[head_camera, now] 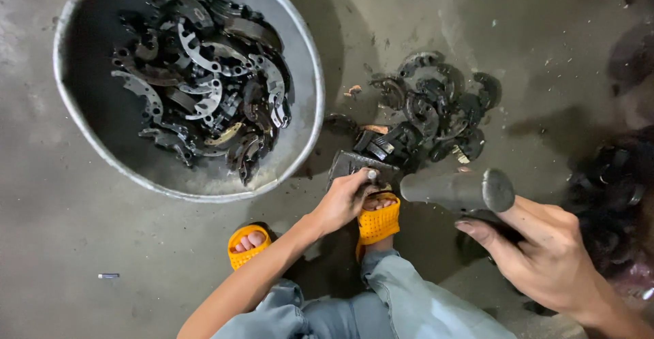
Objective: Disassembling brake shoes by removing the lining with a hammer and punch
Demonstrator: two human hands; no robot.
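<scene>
at ten o'clock a metal basin (300,59) holds curved dark metal parts (204,73). at centre the left hand (344,199) pinches a small pin (372,174) upright on a dark block (354,164). at four o'clock the right hand (545,250) is clamped around a hammer (463,190); a loose pile of parts (436,114) lies at one o'clock.

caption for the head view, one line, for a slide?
Left hand steadies a dark metal part on the floor; right hand grips a hammer beside a basin of curved metal pieces.
</scene>
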